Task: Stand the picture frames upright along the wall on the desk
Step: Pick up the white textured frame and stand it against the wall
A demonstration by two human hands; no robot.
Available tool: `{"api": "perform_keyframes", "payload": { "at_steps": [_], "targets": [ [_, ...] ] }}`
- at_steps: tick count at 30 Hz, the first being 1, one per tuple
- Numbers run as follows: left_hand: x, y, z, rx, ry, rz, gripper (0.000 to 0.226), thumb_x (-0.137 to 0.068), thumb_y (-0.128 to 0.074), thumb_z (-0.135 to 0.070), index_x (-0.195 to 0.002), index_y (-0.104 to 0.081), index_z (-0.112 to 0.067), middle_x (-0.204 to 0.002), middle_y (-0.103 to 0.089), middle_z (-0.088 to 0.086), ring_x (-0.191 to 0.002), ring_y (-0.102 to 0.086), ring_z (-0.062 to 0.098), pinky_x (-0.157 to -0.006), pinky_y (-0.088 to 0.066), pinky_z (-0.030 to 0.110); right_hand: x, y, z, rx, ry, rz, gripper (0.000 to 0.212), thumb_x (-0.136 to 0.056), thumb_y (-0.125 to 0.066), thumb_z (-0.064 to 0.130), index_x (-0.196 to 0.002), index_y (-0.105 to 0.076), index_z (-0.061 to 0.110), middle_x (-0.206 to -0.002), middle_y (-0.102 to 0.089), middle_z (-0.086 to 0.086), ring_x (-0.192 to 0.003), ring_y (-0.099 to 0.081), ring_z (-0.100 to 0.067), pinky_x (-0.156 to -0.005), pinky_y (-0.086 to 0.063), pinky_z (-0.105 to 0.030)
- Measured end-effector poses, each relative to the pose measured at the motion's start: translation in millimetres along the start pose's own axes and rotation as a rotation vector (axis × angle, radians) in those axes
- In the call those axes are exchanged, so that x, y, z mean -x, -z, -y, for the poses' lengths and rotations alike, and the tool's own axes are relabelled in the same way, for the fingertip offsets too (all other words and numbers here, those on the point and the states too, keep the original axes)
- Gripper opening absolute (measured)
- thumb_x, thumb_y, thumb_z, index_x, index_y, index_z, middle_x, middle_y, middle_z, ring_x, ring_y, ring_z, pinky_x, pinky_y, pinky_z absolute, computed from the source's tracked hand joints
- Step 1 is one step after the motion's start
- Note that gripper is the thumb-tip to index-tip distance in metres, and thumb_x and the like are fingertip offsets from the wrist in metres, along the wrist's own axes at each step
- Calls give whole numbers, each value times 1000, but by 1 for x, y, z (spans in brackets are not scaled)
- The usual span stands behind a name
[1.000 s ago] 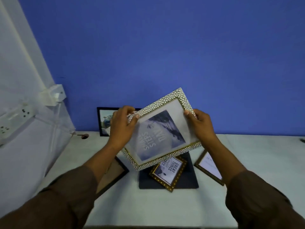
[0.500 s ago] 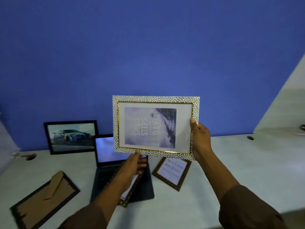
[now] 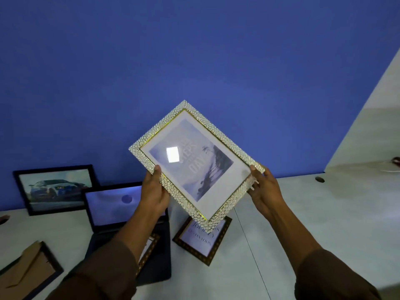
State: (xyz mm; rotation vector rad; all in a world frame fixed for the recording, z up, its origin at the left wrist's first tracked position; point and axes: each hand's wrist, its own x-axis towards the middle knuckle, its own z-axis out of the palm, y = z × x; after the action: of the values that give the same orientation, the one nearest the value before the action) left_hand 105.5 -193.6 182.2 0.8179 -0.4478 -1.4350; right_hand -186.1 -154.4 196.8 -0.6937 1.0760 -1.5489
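I hold a white pebbled picture frame (image 3: 195, 162) with a gold inner rim in the air above the desk, tilted with one corner down, glass toward me. My left hand (image 3: 154, 191) grips its lower left edge and my right hand (image 3: 264, 189) grips its right corner. A black frame with a car photo (image 3: 55, 188) stands upright against the blue wall at the left. Flat on the desk lie a dark gold-trimmed frame (image 3: 202, 243), a small frame on the laptop (image 3: 149, 250), half hidden by my left arm, and a face-down frame (image 3: 28, 271) with its brown stand showing.
An open laptop (image 3: 114, 204) sits on the white desk (image 3: 303, 224) between the car frame and my hands. A cable hole (image 3: 320, 179) is in the desk at the far right, near a pale side wall (image 3: 372, 131).
The white frame has turned from level to tilted, corner down. My left hand moved from its bottom edge to its left side, and the right hand stayed on the right corner.
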Motion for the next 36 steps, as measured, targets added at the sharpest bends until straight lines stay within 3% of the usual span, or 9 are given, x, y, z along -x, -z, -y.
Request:
{"api": "perform_keyframes", "payload": {
  "at_steps": [3,6,9,13,19,22,26,29,36],
  "targets": [
    [-28,-4,-8,-97,-1,22,33,-105,-51,-23,-137,-57,-17,-131,-69,8,-102,-73,19,-81,-61,35,-26,10,3,224,31,28,24,-96,-65,25,-115,-69,9,-111,-74,-14,-94,-71,-23,-78,-57,-37],
    [-50,-16,-13,-175,-10,70,31,-105,-50,-22,-134,-57,-16,-121,-71,7,-94,-74,18,-68,-62,32,-54,14,0,517,51,43,21,-94,-68,36,-100,-75,18,-100,-76,-8,-94,-69,-24,-83,-53,-39],
    [-79,-27,-12,-281,-51,130,29,-105,-50,-21,-133,-58,-18,-120,-72,5,-101,-73,20,-78,-62,39,-86,10,-1,643,16,73,25,-97,-62,38,-92,-74,17,-90,-72,-6,-88,-64,-23,-84,-50,-38],
    [-110,-45,0,-497,-91,191,29,-100,-58,-33,-129,-63,-29,-136,-65,2,-124,-63,24,-106,-49,51,-118,-13,-9,648,-26,-18,38,-102,-45,48,-111,-65,16,-112,-67,-10,-104,-62,-27,-99,-49,-47],
    [-135,-72,16,-932,-233,290,37,-105,-45,-38,-140,-51,-27,-135,-56,-13,-123,-53,8,-103,-40,28,-158,-18,-33,597,-31,-121,47,-104,-36,51,-128,-58,17,-120,-63,-7,-105,-61,-25,-94,-49,-44],
    [-167,-66,29,-1124,-260,264,42,-105,-42,-44,-142,-50,-25,-140,-56,-12,-128,-51,8,-105,-40,27,-188,-9,-43,599,-40,-54,40,-105,-36,49,-122,-58,20,-112,-64,-3,-96,-61,-12,-86,-46,-38],
    [-202,-56,46,-1310,-192,151,45,-104,-39,-49,-135,-52,-19,-128,-65,3,-118,-60,25,-92,-45,34,-225,-1,-52,702,-43,24,36,-105,-39,49,-114,-59,20,-110,-64,-4,-103,-60,-22,-90,-48,-39],
    [-222,-56,57,-1321,-167,51,44,-105,-40,-44,-138,-49,-17,-130,-63,5,-115,-60,27,-89,-45,34,-258,7,-62,821,-31,109,43,-101,-39,57,-114,-61,23,-115,-66,-4,-108,-62,-25,-99,-51,-49],
    [-267,-43,89,-1345,-66,-37,40,-104,-41,-45,-138,-49,-25,-132,-64,6,-119,-61,29,-99,-48,42,-313,20,-91,961,-73,226,39,-104,-39,49,-113,-59,17,-108,-67,-8,-102,-65,-26,-94,-55,-53]
  ]
}}
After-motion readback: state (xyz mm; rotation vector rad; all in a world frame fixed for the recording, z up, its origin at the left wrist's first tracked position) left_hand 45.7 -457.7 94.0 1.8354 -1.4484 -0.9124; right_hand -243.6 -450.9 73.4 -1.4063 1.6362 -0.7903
